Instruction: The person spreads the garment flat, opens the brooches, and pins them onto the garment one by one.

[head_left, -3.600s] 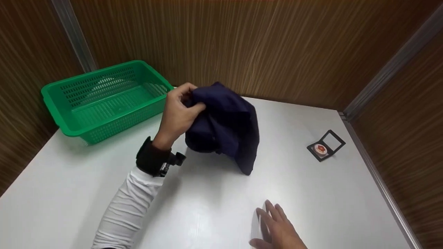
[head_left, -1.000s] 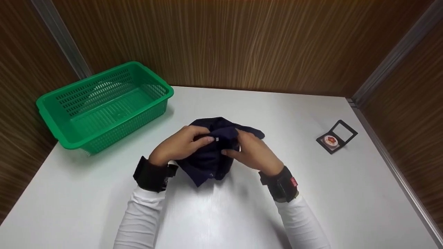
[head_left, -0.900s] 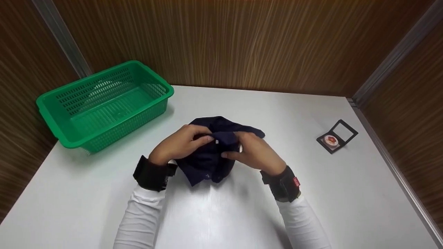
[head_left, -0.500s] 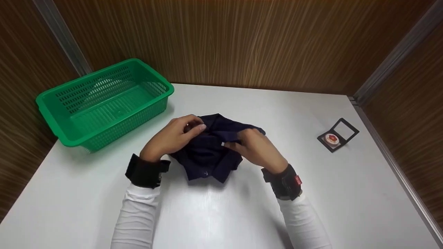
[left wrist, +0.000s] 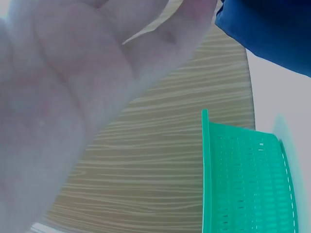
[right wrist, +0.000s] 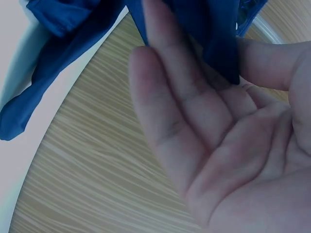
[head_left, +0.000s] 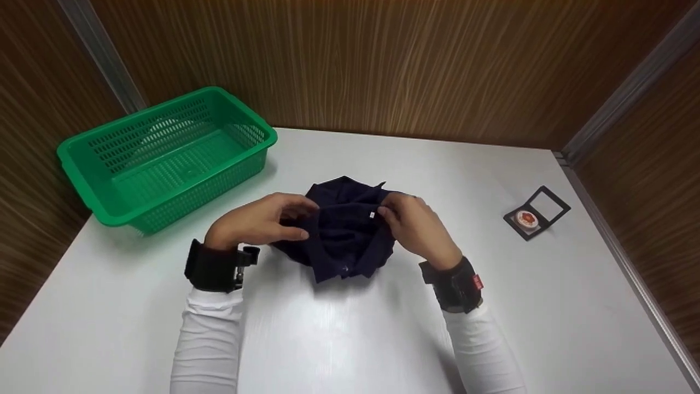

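A dark navy collared shirt [head_left: 350, 235] lies bunched in the middle of the white table, its collar opening toward me and a small white label inside the neck. My right hand [head_left: 413, 227] pinches the collar's right end between thumb and forefinger. In the right wrist view, the shirt's cloth [right wrist: 221, 39] hangs between that thumb and the fingers. My left hand [head_left: 268, 221] is at the collar's left side, fingertips curled at its upper edge and the thumb lower down against the cloth. The left wrist view shows mostly the palm, with shirt cloth [left wrist: 272, 34] at upper right.
A green perforated basket [head_left: 202, 189] stands at the back left, beyond my left hand. A small open black case [head_left: 528, 219] with a round red-and-white piece lies at the right. Wood-grain panels [head_left: 350, 65] close off the back and sides.
Earlier the left hand held the shirt up alone; now it lies lower with both hands at it. Since half a second ago the collar has been spread wider and the left hand moved slightly left.
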The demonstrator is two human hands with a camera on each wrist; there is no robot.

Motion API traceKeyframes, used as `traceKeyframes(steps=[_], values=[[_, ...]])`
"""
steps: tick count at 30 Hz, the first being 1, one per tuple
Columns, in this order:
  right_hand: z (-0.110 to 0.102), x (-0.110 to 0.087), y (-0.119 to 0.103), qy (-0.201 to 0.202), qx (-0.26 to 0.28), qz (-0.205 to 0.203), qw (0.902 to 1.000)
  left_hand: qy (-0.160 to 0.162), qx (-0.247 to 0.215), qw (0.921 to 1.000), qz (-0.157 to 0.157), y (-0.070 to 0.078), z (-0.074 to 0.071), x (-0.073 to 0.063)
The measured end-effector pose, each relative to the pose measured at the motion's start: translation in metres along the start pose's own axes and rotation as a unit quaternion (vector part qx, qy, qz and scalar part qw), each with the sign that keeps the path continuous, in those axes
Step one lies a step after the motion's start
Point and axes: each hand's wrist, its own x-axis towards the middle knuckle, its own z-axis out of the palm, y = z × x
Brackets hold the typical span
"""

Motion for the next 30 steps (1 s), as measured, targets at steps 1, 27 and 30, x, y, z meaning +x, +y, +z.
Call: traceKeyframes(steps=[1,27,30], values=[[0.000,0.000,0.000,0.001,0.000,0.001,1.0000,0.012,0.011,0.9999,0.004,0.000,0.001,0.002],[-0.014,-0.014,-0.027,-0.018,0.083,-0.180,0.9800,0.119,0.107,0.9819,0.102,0.018,0.037,0.034],[-0.023,-0.016,-0.027,0.005,0.102,-0.192,0.9762,0.124,0.125,0.9809,0.082,0.016,0.035,0.034]])
